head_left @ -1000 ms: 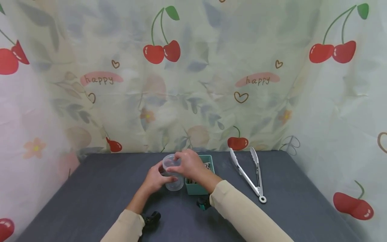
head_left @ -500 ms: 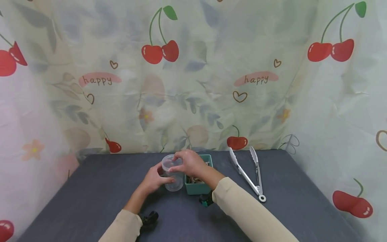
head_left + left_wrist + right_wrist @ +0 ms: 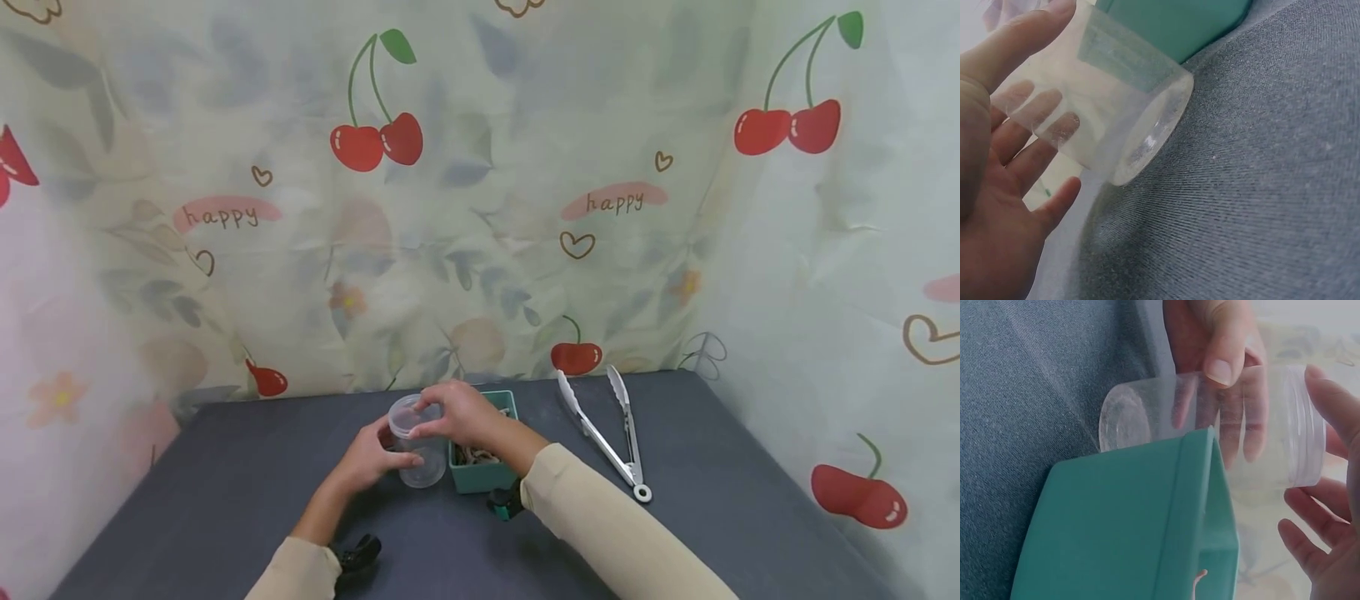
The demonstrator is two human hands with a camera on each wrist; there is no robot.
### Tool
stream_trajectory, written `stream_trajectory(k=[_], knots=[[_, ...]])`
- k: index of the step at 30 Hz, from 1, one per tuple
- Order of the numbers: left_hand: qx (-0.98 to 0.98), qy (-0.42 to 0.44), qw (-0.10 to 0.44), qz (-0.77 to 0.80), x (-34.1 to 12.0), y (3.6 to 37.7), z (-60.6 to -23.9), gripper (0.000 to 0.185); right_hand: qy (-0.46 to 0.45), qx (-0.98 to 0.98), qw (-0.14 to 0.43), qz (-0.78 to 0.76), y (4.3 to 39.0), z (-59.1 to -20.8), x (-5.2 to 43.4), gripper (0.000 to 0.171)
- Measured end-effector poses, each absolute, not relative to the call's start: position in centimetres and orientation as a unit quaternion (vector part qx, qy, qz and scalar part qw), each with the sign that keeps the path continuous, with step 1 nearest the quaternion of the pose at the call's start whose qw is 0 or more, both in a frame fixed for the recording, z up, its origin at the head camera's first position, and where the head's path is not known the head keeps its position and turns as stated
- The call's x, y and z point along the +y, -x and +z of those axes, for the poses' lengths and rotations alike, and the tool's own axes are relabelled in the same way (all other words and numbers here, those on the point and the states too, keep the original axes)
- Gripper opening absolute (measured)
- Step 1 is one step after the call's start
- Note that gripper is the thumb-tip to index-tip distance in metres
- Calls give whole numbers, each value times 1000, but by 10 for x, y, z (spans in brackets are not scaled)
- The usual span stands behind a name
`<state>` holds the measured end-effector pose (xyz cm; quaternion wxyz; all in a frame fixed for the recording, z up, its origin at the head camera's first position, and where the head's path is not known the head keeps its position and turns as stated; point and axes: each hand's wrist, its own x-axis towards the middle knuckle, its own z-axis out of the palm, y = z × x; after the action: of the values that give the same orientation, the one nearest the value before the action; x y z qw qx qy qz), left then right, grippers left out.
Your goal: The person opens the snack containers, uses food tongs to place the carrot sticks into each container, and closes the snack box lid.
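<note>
Your left hand (image 3: 371,457) grasps the clear jar (image 3: 417,446) standing on the grey surface (image 3: 225,483), left of the teal box (image 3: 480,475). Your right hand's (image 3: 457,414) fingers grip its lid (image 3: 408,417), apparently not yet off.

Soft, even, bright light, faint shadows under the arms on the counter (image 3: 720,508), wide-angle bending at edges, wrist views dimmer, close surfaces blurred
</note>
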<state>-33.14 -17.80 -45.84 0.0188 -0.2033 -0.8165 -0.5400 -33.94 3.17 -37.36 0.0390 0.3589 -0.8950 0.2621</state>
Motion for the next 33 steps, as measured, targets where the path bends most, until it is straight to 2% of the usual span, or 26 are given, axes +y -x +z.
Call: stream_trajectory(k=[18,27,33], knots=[[-825,191,3,-532,-179,333,-457,62,-399,-899,-9,181,342,-361,40,40],[-828,181,1,-530,-179,331,-458,62,-424,-883,-55,196,344,-360,45,42],[-833,176,4,-524,-178,331,-456,60,-415,-878,-44,234,342,-363,42,39]])
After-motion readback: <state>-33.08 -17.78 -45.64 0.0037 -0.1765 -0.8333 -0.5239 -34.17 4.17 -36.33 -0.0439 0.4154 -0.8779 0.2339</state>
